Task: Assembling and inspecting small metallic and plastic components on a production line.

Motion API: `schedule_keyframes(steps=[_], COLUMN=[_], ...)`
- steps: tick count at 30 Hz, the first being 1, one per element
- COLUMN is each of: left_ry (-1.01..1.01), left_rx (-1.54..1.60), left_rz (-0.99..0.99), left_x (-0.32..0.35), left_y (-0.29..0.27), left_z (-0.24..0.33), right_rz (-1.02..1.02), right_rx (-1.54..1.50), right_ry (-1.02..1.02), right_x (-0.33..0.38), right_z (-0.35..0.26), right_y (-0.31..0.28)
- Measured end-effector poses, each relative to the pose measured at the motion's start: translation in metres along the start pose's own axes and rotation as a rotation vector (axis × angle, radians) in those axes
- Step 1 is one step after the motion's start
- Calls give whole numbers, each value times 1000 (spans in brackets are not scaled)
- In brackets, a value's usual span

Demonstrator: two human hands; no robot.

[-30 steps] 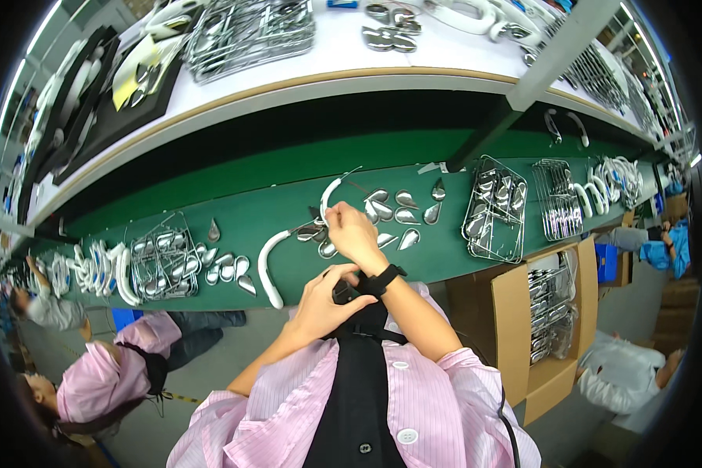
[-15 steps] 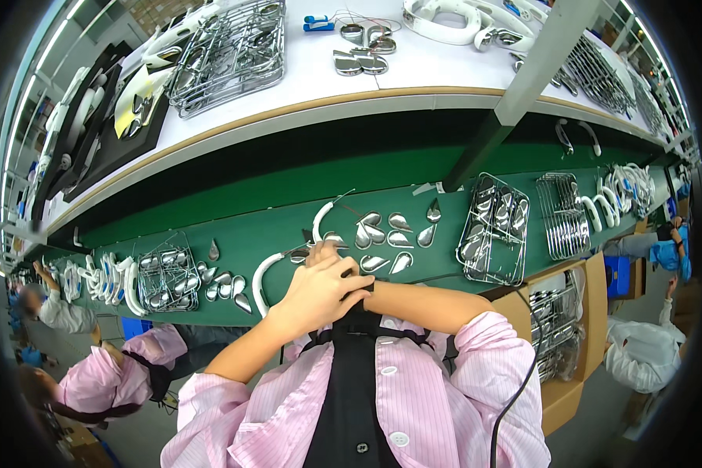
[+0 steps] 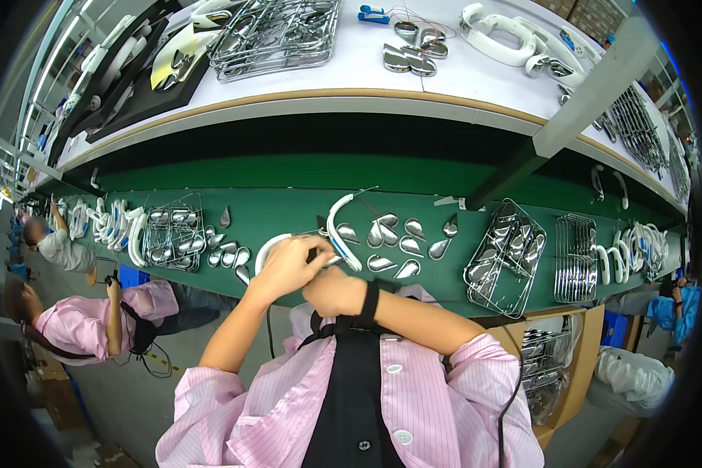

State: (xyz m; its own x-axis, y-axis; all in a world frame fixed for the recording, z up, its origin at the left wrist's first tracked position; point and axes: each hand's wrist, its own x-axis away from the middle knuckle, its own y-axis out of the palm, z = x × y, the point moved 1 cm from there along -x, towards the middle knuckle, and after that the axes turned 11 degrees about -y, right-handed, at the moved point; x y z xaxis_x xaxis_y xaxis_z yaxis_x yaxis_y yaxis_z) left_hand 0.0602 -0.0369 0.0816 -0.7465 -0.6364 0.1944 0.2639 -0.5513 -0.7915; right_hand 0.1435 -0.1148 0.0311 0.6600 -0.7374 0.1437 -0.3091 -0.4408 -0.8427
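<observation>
My left hand [image 3: 290, 267] is closed, its fingers curled down and its thumb reaching across toward my right hand. Close against it, my right hand [image 3: 334, 292] is also closed, with a black band round the wrist. A dark gap and a bit of shiny metal show between the hands; what they grip is mostly hidden. One white curved handle [image 3: 267, 251] shows behind my left hand. Just beyond the fingers, another white curved handle [image 3: 338, 228] lies on the green bench [image 3: 288, 210]. Chrome teardrop-shaped pieces [image 3: 382, 232] lie to its right.
Wire racks [image 3: 505, 261] of chrome pieces stand at right, another rack [image 3: 173, 238] at left. A white shelf [image 3: 351, 74] on a grey post [image 3: 550, 140] overhangs the bench. An open carton [image 3: 577, 366] stands at right. A person in pink [image 3: 82, 320] is at left.
My left hand has moved off my right wrist, so the black band now shows fully. My right hand is drawn lower, beside the left. The whole view has shifted and tilted.
</observation>
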Motion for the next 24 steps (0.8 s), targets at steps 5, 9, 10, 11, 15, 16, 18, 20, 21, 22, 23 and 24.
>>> schedule_keyframes(steps=[5,9,10,11,15,16,18,20,21,22,23,24], left_ry=[-28,105,126,123,170,157,120,83,102,121,125,130], left_rx=[216,103,93,91,18,10,47,83,153,223,265,265], left_rz=[214,259,317,329,371,361,291,217,183,148,69,65], left_x=[33,35,29,26,26,25,25,23,22,20,17,17], left_y=[-11,21,32,42,64,67,77,80,79,79,76,75], left_z=[24,64,67,62,63,63,56,56,57,59,58,55], right_rz=[109,1040,1249,1265,1374,1385,1404,1470,1458,1443,1402,1408], right_rx=[-118,-791,-1150,-1451,-1790,-1786,-1797,-1716,-1633,-1549,-1448,-1447], right_ry=[281,492,439,484,551,548,620,635,650,665,609,612], right_x=[12,2,-2,-1,8,10,15,18,18,18,16,16], right_z=[62,102,112,110,115,117,119,121,120,119,118,117], right_y=[-20,-21,-16,-23,-14,-9,-2,0,1,1,-1,-1])
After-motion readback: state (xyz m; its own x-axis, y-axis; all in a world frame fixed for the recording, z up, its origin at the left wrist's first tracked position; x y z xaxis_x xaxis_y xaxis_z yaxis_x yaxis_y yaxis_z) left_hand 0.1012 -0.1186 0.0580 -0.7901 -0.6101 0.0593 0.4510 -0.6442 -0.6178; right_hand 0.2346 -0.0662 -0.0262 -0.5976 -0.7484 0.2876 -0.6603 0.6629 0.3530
